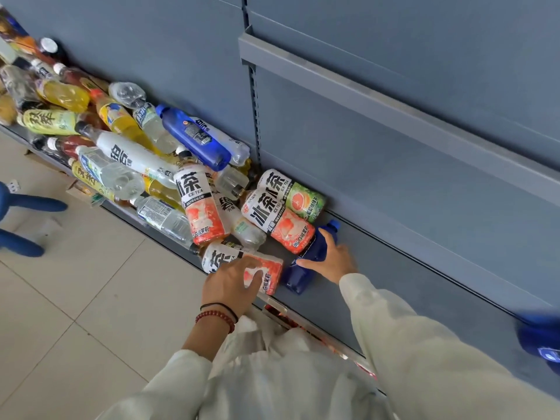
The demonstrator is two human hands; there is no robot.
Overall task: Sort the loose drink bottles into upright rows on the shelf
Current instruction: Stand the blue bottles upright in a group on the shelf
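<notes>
left hand (231, 281) sits on top of a peach ice tea bottle (221, 256), fingers and thumb curved over its label, so it has a hold on it. bottle lies on its side at the front edge of the bottom shelf (409, 292), cap end pointing left. right hand (331, 259) is wrapped round a dark blue bottle (295, 277), thumb on one side, fingers on the other near the neck. that one also lies flat, just right of the tea bottle, blue cap toward the back panel. two more ice tea bottles (278, 219) lie touching just behind it, one with a green label. the rest of the loose bottle pile (136, 153) is heaped on the shelf to the left, all on their sides, mixed yellow, clear, white and blue. red bead bracelet (216, 316) on the left wrist. tile floor (75, 283) below.
</notes>
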